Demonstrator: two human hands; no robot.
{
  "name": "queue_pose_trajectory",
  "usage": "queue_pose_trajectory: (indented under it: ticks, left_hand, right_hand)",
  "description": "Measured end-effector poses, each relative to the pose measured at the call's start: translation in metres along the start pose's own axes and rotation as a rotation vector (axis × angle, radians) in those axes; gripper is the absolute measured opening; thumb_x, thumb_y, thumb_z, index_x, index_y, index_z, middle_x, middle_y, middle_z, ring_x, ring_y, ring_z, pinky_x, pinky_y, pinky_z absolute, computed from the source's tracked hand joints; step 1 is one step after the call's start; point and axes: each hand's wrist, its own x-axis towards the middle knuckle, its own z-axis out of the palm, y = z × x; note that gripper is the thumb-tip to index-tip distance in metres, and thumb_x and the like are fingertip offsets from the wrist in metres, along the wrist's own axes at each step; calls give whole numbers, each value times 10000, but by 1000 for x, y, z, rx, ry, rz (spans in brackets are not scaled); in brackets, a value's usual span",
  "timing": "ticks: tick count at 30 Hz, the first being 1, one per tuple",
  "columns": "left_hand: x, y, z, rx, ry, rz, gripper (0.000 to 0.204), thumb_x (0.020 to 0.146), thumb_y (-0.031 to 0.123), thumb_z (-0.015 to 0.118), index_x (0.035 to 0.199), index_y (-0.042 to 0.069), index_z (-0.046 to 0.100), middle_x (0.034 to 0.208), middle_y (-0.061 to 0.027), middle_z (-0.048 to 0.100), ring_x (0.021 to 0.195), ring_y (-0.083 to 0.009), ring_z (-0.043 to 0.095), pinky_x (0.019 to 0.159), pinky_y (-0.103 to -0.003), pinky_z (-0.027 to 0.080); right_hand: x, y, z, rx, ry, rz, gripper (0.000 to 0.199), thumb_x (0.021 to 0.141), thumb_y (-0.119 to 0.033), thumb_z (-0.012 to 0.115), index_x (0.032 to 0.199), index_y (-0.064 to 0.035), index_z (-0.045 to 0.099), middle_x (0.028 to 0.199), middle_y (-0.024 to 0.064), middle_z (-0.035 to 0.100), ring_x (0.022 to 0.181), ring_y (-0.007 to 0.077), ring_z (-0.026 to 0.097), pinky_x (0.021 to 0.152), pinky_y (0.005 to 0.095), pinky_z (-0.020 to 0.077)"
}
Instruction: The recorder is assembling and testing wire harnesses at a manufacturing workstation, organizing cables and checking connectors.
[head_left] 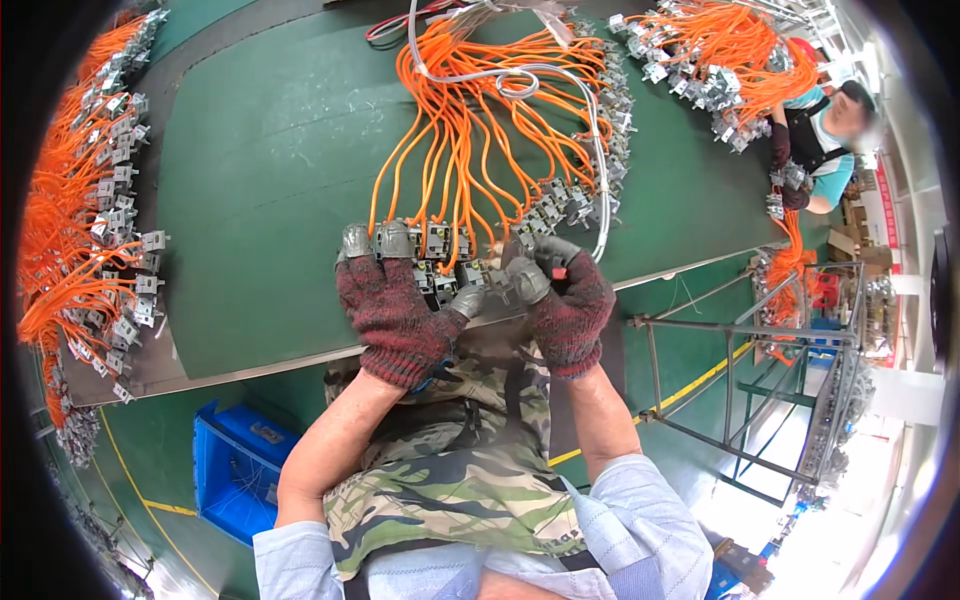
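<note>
Green matting covers the workbench I am looking down on, and my left hand, in a knitted glove with grey fingertips, lies spread and released over a row of grey metal connector blocks near the front edge. My right hand is curled around what looks like a small red-tipped tool, though I cannot see it clearly, just beside those blocks. Orange wires fan away from them, more bundles lie at left, a blue crate sits below, and another person works far right.
</note>
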Motion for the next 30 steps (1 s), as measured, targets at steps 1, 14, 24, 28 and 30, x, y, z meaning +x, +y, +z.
queue_pose_trajectory:
  ticks: [1, 14, 24, 28, 30]
  left_hand:
    - [-1, -1, 0, 5, 2, 5, 1040, 755, 612, 870, 1506, 7, 480, 1540, -393, 382, 1420, -585, 388, 1165, -698, 316]
    - [-2, 4, -5, 38, -62, -35, 1123, 745, 635, 860, 1561, -3, 425, 1553, -380, 358, 1411, -599, 370, 1152, -695, 339]
    - [0, 1, -4, -11, -77, -12, 1143, 733, 654, 873, 1576, 18, 435, 1585, -408, 329, 1457, -599, 344, 1192, -697, 288]
    - [-2, -13, -16, -53, -158, 96, 1160, 735, 682, 858, 1623, 81, 415, 1593, -425, 310, 1476, -611, 311, 1206, -712, 257]
    - [-1, -11, -27, -69, -244, 58, 1128, 729, 641, 871, 1636, 127, 439, 1621, -423, 292, 1501, -610, 288, 1220, -708, 241]
  right_hand:
    - [5, 5, 1, -80, 12, -62, 393, 879, -200, 887, 1197, -10, 757, 917, 104, 807, 821, 126, 753, 733, 315, 603]
    - [9, 8, 12, -350, -55, -239, 338, 893, -299, 878, 1122, -83, 756, 867, 115, 778, 755, 288, 777, 675, 388, 594]
    - [13, 7, 8, -311, -78, -261, 323, 899, -250, 867, 1149, -77, 758, 852, 113, 771, 701, 278, 749, 658, 380, 581]
    - [9, 1, 2, -247, -24, -244, 350, 893, -225, 872, 1177, -59, 753, 859, 106, 773, 687, 199, 718, 658, 335, 566]
    - [-4, 1, -3, -173, -36, -189, 354, 895, -197, 869, 1187, -39, 745, 883, 96, 779, 719, 153, 712, 675, 316, 567]
